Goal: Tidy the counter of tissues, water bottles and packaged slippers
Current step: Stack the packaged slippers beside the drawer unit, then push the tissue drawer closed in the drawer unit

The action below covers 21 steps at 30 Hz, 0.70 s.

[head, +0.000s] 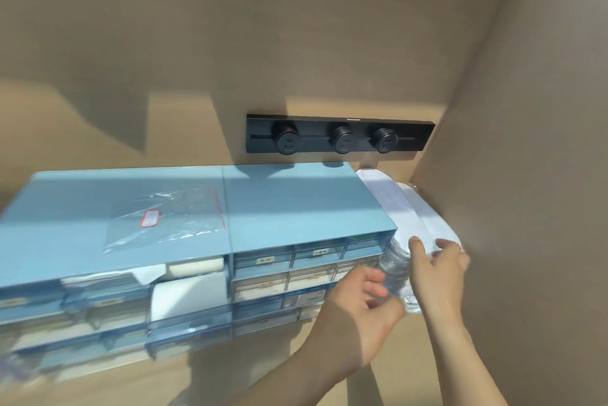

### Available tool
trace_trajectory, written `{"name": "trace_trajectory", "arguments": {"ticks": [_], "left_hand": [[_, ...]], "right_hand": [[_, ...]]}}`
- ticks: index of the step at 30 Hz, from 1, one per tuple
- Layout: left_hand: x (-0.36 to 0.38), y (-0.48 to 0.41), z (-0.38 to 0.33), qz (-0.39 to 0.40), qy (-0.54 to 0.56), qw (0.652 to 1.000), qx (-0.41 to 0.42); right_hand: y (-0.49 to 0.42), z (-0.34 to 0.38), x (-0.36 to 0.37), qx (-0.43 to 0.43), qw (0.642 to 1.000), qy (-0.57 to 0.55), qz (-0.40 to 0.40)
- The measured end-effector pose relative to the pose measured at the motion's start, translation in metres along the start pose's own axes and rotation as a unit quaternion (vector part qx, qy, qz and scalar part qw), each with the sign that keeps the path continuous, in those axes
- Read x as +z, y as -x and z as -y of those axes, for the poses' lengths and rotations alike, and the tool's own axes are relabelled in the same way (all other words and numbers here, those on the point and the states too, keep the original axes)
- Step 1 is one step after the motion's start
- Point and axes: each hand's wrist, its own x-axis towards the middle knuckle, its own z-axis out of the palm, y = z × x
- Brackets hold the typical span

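Observation:
White packaged slippers [404, 205] in clear wrap lie in the gap between the blue drawer unit [289, 205] and the right wall. My right hand [437, 269] rests on their near end, thumb and fingers around the pack. Below it stands a clear water bottle [396, 272], partly hidden by both hands. My left hand [362, 310] curls around the bottle's lower part. White tissue packs [187, 294] fill some open slots of the drawer unit at the left.
An empty clear plastic bag [164, 218] with a red label lies on top of the drawer unit. A black socket rail [339, 137] is fixed to the beige wall above. The right wall [526, 175] stands close to the slippers. The beige counter [164, 382] runs along the front.

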Motion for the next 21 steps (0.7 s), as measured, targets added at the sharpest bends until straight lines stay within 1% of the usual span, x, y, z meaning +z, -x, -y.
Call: {"name": "trace_trajectory", "arguments": {"ticks": [1, 2, 4, 6, 7, 9, 10, 12, 14, 16, 18, 21], "left_hand": [[-0.011, 0.011, -0.006, 0.0, -0.018, 0.999, 0.042], [-0.024, 0.023, -0.012, -0.003, -0.043, 0.995, 0.091], [-0.058, 0.05, -0.024, -0.019, -0.115, 0.976, 0.186], [-0.098, 0.077, -0.031, -0.062, -0.21, 0.939, 0.264], [-0.119, 0.089, -0.032, -0.095, -0.252, 0.916, 0.297], [-0.159, 0.112, -0.028, -0.167, -0.283, 0.882, 0.338], [-0.178, 0.123, -0.024, -0.201, -0.282, 0.875, 0.339], [-0.208, 0.147, -0.014, -0.252, -0.281, 0.872, 0.311], [-0.229, 0.165, -0.002, -0.293, -0.249, 0.887, 0.254], [-0.246, 0.175, 0.014, -0.327, -0.155, 0.915, 0.179], [-0.257, 0.177, 0.033, -0.343, -0.09, 0.929, 0.102], [-0.259, 0.169, 0.056, -0.33, -0.027, 0.943, 0.023]], "right_hand": [[0.028, 0.013, -0.002, -0.045, 0.998, -0.034, 0.02], [0.053, 0.021, 0.0, -0.088, 0.992, -0.065, 0.061], [0.105, 0.038, 0.003, -0.141, 0.969, -0.109, 0.168], [0.147, 0.048, 0.012, -0.186, 0.944, -0.106, 0.252], [0.165, 0.053, 0.015, -0.211, 0.934, -0.09, 0.275], [0.193, 0.061, 0.025, -0.254, 0.921, -0.075, 0.286], [0.204, 0.064, 0.029, -0.264, 0.92, -0.074, 0.281], [0.225, 0.069, 0.034, -0.275, 0.922, -0.073, 0.261], [0.246, 0.074, 0.039, -0.268, 0.93, -0.082, 0.239], [0.265, 0.078, 0.045, -0.23, 0.941, -0.107, 0.223], [0.281, 0.078, 0.053, -0.178, 0.956, -0.123, 0.2], [0.295, 0.075, 0.065, -0.107, 0.965, -0.134, 0.198]]}}
